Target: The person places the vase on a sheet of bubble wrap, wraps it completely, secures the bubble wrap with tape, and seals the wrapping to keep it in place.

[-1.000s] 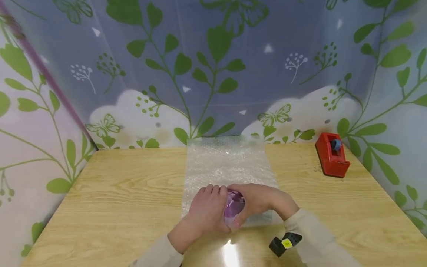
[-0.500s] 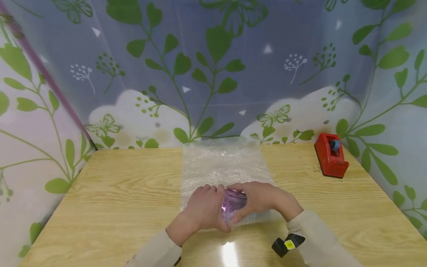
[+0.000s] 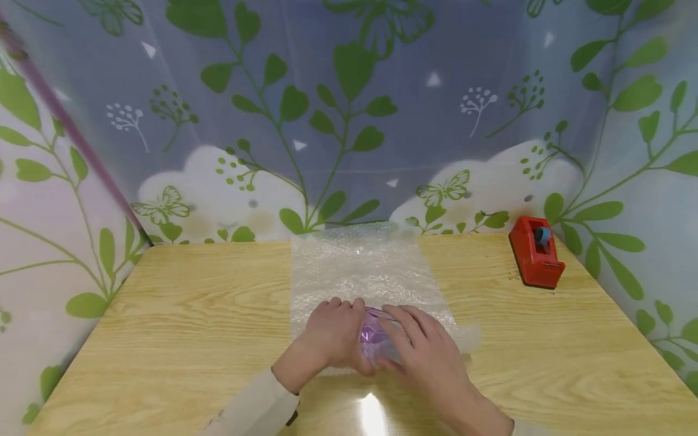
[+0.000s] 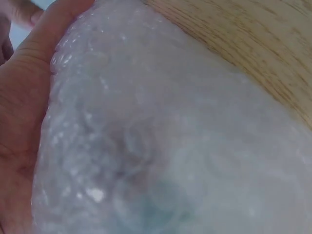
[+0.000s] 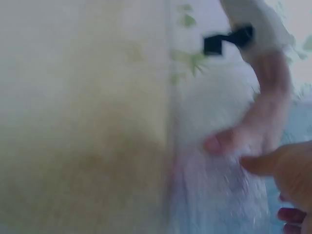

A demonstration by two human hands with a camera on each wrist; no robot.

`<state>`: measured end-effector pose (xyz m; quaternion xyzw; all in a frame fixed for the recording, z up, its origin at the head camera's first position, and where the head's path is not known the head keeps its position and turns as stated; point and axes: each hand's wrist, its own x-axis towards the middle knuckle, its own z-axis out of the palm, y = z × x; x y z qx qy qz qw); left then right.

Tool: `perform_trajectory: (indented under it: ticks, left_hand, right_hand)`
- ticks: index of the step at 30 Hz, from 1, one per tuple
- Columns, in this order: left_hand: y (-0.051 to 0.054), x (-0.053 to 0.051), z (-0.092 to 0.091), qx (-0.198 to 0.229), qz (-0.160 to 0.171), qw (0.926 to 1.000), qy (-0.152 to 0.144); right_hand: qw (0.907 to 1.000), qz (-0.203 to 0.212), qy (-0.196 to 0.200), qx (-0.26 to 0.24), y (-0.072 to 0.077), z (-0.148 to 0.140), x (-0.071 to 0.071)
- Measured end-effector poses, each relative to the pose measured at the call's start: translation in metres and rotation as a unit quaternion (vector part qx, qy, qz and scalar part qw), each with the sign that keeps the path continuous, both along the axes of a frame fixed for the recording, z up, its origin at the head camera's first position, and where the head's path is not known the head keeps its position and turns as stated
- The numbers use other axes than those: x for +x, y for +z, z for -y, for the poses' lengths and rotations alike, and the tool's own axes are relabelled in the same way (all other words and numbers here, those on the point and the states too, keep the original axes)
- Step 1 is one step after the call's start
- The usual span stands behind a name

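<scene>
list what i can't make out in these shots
Head: ends of the purple object, hidden by left hand and right hand.
Head: right sleeve, cut off by bottom edge.
Left wrist: what's under the bubble wrap, clouded and blurred.
Right wrist: right hand, cut off by right edge.

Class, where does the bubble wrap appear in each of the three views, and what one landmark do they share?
Head: the bubble wrap runs from the table's back edge to below the picture's centre.
Left wrist: it fills most of the picture.
Right wrist: blurred, right of centre, reaching the bottom edge.
Shared landmark: the left hand, below centre, at the left edge and right of centre, respectively.
</scene>
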<state>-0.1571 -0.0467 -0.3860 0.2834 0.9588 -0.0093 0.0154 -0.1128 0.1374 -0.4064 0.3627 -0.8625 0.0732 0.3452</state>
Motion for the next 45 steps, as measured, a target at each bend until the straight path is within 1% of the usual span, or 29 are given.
perform_trajectory:
  ticks: [1, 2, 5, 8, 10, 12, 14, 18, 21, 23, 25, 27, 30, 32, 36, 41, 42, 43, 45]
  left_hand:
    - [0.001, 0.0, 0.0, 0.0, 0.002, 1.0, 0.0]
    - [0.002, -0.001, 0.0, 0.001, 0.003, 1.0, 0.0]
    - [0.004, -0.003, 0.0, 0.006, 0.013, 0.9999, 0.002]
    - [0.006, -0.007, 0.001, 0.016, 0.042, 0.9989, 0.011]
    - [0.006, -0.011, 0.002, 0.026, 0.071, 0.997, 0.02]
    - [0.007, -0.014, 0.003, 0.039, 0.101, 0.9937, 0.027]
    - [0.007, -0.017, 0.004, 0.048, 0.127, 0.9903, 0.033]
    - [0.006, -0.022, 0.005, 0.063, 0.165, 0.9836, 0.036]
    - [0.004, -0.027, 0.006, 0.084, 0.195, 0.9769, 0.031]
    - [0.004, -0.031, 0.008, 0.096, 0.212, 0.9722, 0.024]
    - [0.005, -0.035, 0.009, 0.105, 0.229, 0.9675, 0.019]
    - [0.005, -0.038, 0.011, 0.108, 0.239, 0.965, 0.014]
    - [0.007, -0.041, 0.014, 0.111, 0.253, 0.9611, 0.009]
    - [0.008, -0.042, 0.015, 0.116, 0.262, 0.9582, 0.006]
    - [0.008, -0.042, 0.016, 0.117, 0.278, 0.9535, -0.003]
    - [0.009, -0.038, 0.017, 0.121, 0.301, 0.9457, -0.015]
    - [0.009, -0.037, 0.018, 0.126, 0.305, 0.9437, -0.015]
    - [0.008, -0.036, 0.018, 0.133, 0.31, 0.9412, -0.018]
    - [0.005, -0.034, 0.019, 0.152, 0.32, 0.935, -0.022]
  right_hand:
    - [0.9999, -0.005, 0.004, 0.011, -0.004, 0.002, 0.003]
    - [0.9998, -0.001, 0.004, 0.022, -0.008, 0.004, 0.006]
    - [0.9985, 0.029, -0.007, 0.046, -0.017, 0.009, 0.011]
    - [0.996, 0.058, -0.029, 0.061, -0.023, 0.013, 0.012]
    - [0.995, 0.064, -0.038, 0.067, -0.027, 0.015, 0.01]
    - [0.9948, 0.06, -0.043, 0.07, -0.031, 0.016, 0.005]
    - [0.9957, 0.052, -0.046, 0.061, -0.033, 0.017, 0.0]
    - [0.9978, 0.008, -0.056, 0.035, -0.035, 0.022, -0.014]
    - [0.9965, -0.032, -0.071, 0.031, -0.037, 0.026, -0.023]
    - [0.9952, -0.042, -0.081, 0.037, -0.037, 0.027, -0.028]
    - [0.9957, -0.03, -0.08, 0.035, -0.036, 0.027, -0.031]
    - [0.9964, -0.005, -0.078, 0.035, -0.034, 0.028, -0.032]
    - [0.9954, 0.028, -0.078, 0.047, -0.029, 0.03, -0.034]
    - [0.9936, 0.037, -0.087, 0.062, -0.027, 0.031, -0.034]
    - [0.9908, 0.049, -0.1, 0.078, -0.022, 0.03, -0.029]
    - [0.988, 0.098, -0.097, 0.069, -0.016, 0.031, -0.019]
    - [0.9878, 0.102, -0.096, 0.068, -0.014, 0.031, -0.018]
    - [0.9869, 0.111, -0.097, 0.066, -0.013, 0.032, -0.016]
    - [0.9868, 0.116, -0.093, 0.066, -0.012, 0.032, -0.014]
